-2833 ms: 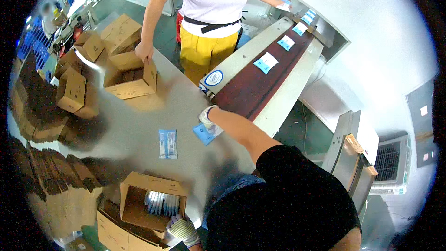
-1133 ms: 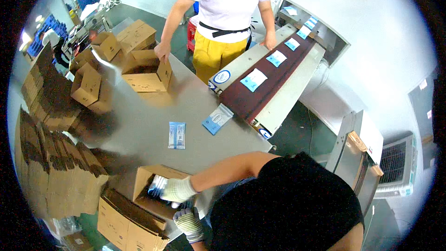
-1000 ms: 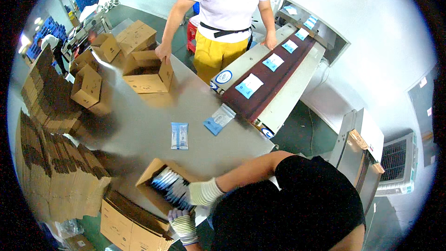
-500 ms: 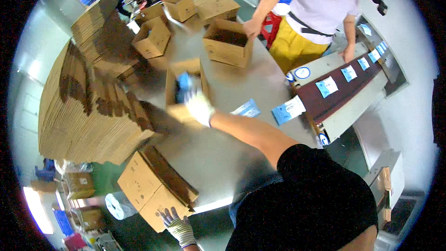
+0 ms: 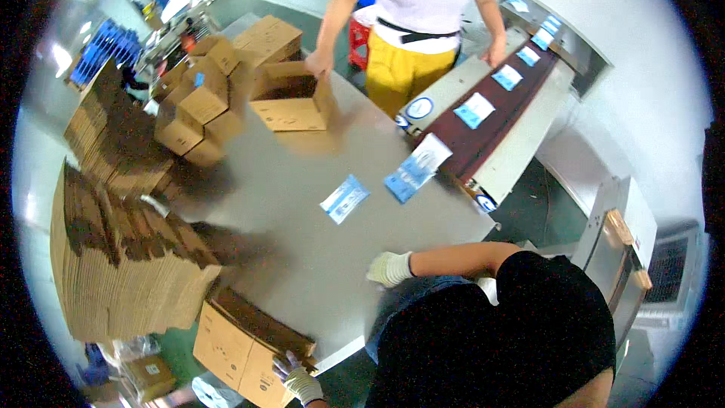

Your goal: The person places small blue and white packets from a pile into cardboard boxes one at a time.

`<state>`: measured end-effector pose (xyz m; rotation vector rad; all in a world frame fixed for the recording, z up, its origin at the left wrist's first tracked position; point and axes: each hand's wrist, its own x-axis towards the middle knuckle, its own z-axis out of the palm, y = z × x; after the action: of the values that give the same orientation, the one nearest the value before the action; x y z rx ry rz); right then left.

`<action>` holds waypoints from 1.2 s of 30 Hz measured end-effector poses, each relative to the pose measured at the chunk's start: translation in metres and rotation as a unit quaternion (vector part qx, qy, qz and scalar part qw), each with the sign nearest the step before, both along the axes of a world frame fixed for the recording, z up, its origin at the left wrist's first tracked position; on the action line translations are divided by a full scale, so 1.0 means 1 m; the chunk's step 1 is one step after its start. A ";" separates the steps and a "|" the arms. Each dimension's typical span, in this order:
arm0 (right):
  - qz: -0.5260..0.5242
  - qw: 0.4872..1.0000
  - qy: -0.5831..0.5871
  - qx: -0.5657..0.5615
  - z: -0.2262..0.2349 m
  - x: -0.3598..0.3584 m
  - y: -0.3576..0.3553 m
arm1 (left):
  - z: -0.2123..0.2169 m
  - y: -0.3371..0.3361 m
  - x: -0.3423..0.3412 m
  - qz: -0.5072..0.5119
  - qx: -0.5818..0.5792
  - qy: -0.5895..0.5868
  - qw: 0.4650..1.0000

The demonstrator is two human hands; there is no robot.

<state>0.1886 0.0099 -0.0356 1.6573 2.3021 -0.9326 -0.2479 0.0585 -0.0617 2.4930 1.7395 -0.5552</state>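
A partly flattened cardboard box (image 5: 240, 347) leans at the table's near left edge, its opening facing the tabletop. My left hand (image 5: 300, 381), in a striped pale glove, grips the box's near corner with its fingers over the outer face. Close to my body, my gloved right hand (image 5: 390, 269) hovers by the near table edge; blur hides its fingers, and nothing shows in it. Two blue-and-white packets lie ahead of it: one packet (image 5: 345, 199) on the tabletop, another packet (image 5: 408, 180) overlapping a white one at the conveyor's end.
Flat cartons (image 5: 136, 295) are stacked along the left. Open boxes (image 5: 200, 106) stand at the far left, one with something blue inside. A co-worker (image 5: 411, 30) holds an open box (image 5: 291, 109) across the table (image 5: 302, 249). Several packets ride the dark conveyor (image 5: 453, 136) at right.
My right hand has let go of the box with blue contents and drawn back toward my body. That box has slid away to the far left. My left hand stays on its box; the view has shifted.
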 end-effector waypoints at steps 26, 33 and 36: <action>-0.281 0.924 0.223 0.135 0.091 0.098 -0.066 | 0.328 -0.121 0.228 -0.077 0.416 -0.486 0.765; -0.403 0.715 0.471 0.322 0.108 0.141 -0.065 | 0.306 -0.120 0.205 0.015 0.348 -0.406 0.845; -0.419 0.681 0.545 0.253 0.097 0.147 -0.087 | 0.291 -0.123 0.232 0.021 0.168 -0.587 0.792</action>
<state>0.3360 -0.0768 0.0610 3.2168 2.4177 -2.0617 -0.0160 -0.0643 0.2296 2.0373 1.3219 1.1785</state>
